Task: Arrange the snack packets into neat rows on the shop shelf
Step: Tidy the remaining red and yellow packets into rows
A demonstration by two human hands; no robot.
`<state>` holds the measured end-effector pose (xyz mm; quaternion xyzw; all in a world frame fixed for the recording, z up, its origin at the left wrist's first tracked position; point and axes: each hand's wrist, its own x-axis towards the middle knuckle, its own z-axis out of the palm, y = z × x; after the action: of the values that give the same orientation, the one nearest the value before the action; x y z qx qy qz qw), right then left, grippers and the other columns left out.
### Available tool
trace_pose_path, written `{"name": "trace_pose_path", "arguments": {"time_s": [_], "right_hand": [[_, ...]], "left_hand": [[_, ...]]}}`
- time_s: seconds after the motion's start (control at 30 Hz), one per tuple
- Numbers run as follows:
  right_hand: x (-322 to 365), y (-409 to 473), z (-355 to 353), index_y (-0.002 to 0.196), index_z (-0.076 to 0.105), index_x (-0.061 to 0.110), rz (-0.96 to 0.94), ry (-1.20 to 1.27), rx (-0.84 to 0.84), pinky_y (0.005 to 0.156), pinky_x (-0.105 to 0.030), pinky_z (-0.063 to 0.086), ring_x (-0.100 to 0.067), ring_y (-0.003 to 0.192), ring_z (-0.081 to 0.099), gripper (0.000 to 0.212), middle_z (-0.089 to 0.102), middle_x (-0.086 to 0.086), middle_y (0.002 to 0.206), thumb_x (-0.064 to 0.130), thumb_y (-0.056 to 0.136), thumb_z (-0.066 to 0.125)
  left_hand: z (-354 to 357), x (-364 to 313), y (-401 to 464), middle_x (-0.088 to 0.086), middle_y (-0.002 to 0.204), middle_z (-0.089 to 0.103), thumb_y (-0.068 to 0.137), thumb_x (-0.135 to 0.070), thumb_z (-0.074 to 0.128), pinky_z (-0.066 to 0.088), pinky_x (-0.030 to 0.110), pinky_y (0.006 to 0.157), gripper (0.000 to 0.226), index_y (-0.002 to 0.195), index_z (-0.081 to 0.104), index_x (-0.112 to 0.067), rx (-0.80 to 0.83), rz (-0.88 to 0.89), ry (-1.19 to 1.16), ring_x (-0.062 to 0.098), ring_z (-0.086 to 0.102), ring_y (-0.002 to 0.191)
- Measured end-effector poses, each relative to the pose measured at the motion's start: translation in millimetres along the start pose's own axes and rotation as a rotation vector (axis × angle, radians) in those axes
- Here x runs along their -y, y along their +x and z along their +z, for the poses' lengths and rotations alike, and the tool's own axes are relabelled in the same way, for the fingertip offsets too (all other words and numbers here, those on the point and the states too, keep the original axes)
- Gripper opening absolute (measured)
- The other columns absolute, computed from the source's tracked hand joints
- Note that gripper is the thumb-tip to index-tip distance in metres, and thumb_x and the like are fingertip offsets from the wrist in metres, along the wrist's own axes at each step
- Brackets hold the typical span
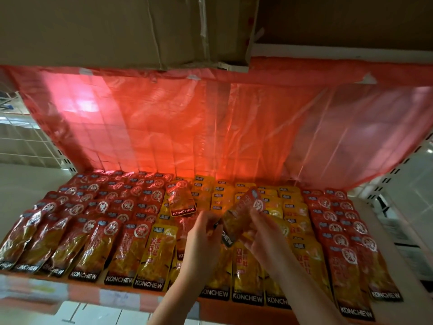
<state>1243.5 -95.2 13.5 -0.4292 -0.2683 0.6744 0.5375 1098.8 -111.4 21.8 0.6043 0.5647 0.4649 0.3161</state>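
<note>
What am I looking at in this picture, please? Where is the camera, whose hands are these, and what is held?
There is no machine here. One camera sits on a person's head and looks forward and down at a shop shelf. The two bare hands belong to that person. Flat shiny red snack packets lie in rows at the left and right, yellow snack packets in the middle. One red packet lying crooked rests across the yellow ones. The left hand and right hand together hold a tilted red packet above the rows. A red plastic sheet hangs behind.
</note>
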Motion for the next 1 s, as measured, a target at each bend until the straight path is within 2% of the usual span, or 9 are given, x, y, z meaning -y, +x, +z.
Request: {"name": "trace_pose_path", "arguments": {"time_s": [0.13, 0.27, 0.37, 0.5, 0.63, 0.73, 0.83, 0.93, 1.0], "right_hand": [[4, -4, -10, 0.116, 0.059, 0.01, -0.022, -0.025, -0.129, 0.097, -0.055, 0.043, -0.032, 0.105, 0.062, 0.031, 0.067, -0.015, 0.11, 0.023, 0.088, 0.059], [8, -10, -21, 0.114, 0.062, 0.014, -0.038, -0.055, -0.136, 0.096, -0.052, 0.046, -0.029, 0.103, 0.064, 0.027, 0.069, -0.011, 0.108, 0.023, 0.089, 0.058], [10, -14, -29, 0.11, 0.063, 0.015, -0.045, -0.071, -0.166, 0.095, -0.045, 0.046, -0.026, 0.105, 0.063, 0.025, 0.07, -0.006, 0.106, 0.025, 0.088, 0.06], [16, -23, -34, 0.11, 0.063, 0.02, -0.074, -0.101, -0.175, 0.105, -0.051, 0.037, -0.021, 0.118, 0.055, 0.045, 0.065, 0.0, 0.118, 0.04, 0.071, 0.069], [23, -28, -42, 0.109, 0.061, 0.017, -0.113, -0.107, -0.161, 0.107, -0.049, 0.036, -0.018, 0.118, 0.055, 0.047, 0.065, 0.001, 0.117, 0.041, 0.07, 0.068], [28, -33, -49, 0.115, 0.06, 0.021, -0.151, -0.127, -0.161, 0.106, -0.046, 0.038, -0.015, 0.114, 0.058, 0.046, 0.067, 0.004, 0.114, 0.039, 0.073, 0.066], [31, -37, -57, 0.119, 0.06, 0.022, -0.186, -0.15, -0.168, 0.103, -0.045, 0.04, -0.013, 0.11, 0.06, 0.045, 0.068, 0.005, 0.113, 0.037, 0.077, 0.065], [35, -40, -68, 0.111, 0.062, 0.025, -0.206, -0.173, -0.17, 0.093, -0.033, 0.045, -0.005, 0.1, 0.063, 0.024, 0.07, 0.009, 0.106, 0.027, 0.086, 0.061], [37, -42, -74, 0.109, 0.062, 0.027, -0.205, -0.194, -0.179, 0.09, -0.031, 0.046, -0.004, 0.099, 0.064, 0.021, 0.07, 0.011, 0.104, 0.026, 0.088, 0.061]], "left_hand": [[-1, 27, -12, -0.006, 0.087, 0.062, 0.085, -0.013, 0.063, 0.04, 0.02, 0.069, 0.01, 0.094, 0.059, -0.014, -0.118, 0.109, 0.426, 0.013, 0.058, 0.079], [-9, 40, -17, 0.015, 0.099, 0.062, 0.078, -0.023, 0.068, 0.048, 0.043, 0.073, 0.037, 0.108, 0.057, -0.004, -0.203, -0.046, 0.709, 0.034, 0.058, 0.091], [-8, 44, -17, 0.022, 0.105, 0.059, 0.075, -0.029, 0.074, 0.049, 0.049, 0.074, 0.057, 0.118, 0.051, 0.0, -0.178, -0.103, 0.792, 0.041, 0.057, 0.094], [-5, 41, -15, 0.024, 0.114, 0.054, 0.073, -0.036, 0.074, 0.046, 0.053, 0.079, 0.069, 0.126, 0.045, -0.001, -0.205, -0.18, 0.829, 0.043, 0.053, 0.102], [-2, 32, -15, 0.023, 0.119, 0.053, 0.072, -0.033, 0.076, 0.042, 0.054, 0.085, 0.076, 0.132, 0.041, -0.002, -0.201, -0.238, 0.814, 0.043, 0.05, 0.11], [-1, 26, -14, 0.023, 0.115, 0.055, 0.071, -0.027, 0.078, 0.044, 0.052, 0.084, 0.074, 0.132, 0.041, -0.004, -0.175, -0.232, 0.821, 0.042, 0.052, 0.106], [-1, 19, -12, 0.019, 0.112, 0.053, 0.077, -0.011, 0.069, 0.048, 0.047, 0.074, 0.059, 0.129, 0.041, -0.011, -0.173, -0.271, 0.757, 0.04, 0.055, 0.098], [-3, 9, -7, 0.015, 0.106, 0.056, 0.082, 0.0, 0.056, 0.05, 0.041, 0.063, 0.045, 0.123, 0.043, -0.014, -0.189, -0.301, 0.616, 0.032, 0.055, 0.081], [-7, 4, -3, 0.013, 0.104, 0.059, 0.085, -0.004, 0.06, 0.043, 0.036, 0.061, 0.042, 0.123, 0.047, -0.017, -0.202, -0.304, 0.521, 0.024, 0.05, 0.074]]}}
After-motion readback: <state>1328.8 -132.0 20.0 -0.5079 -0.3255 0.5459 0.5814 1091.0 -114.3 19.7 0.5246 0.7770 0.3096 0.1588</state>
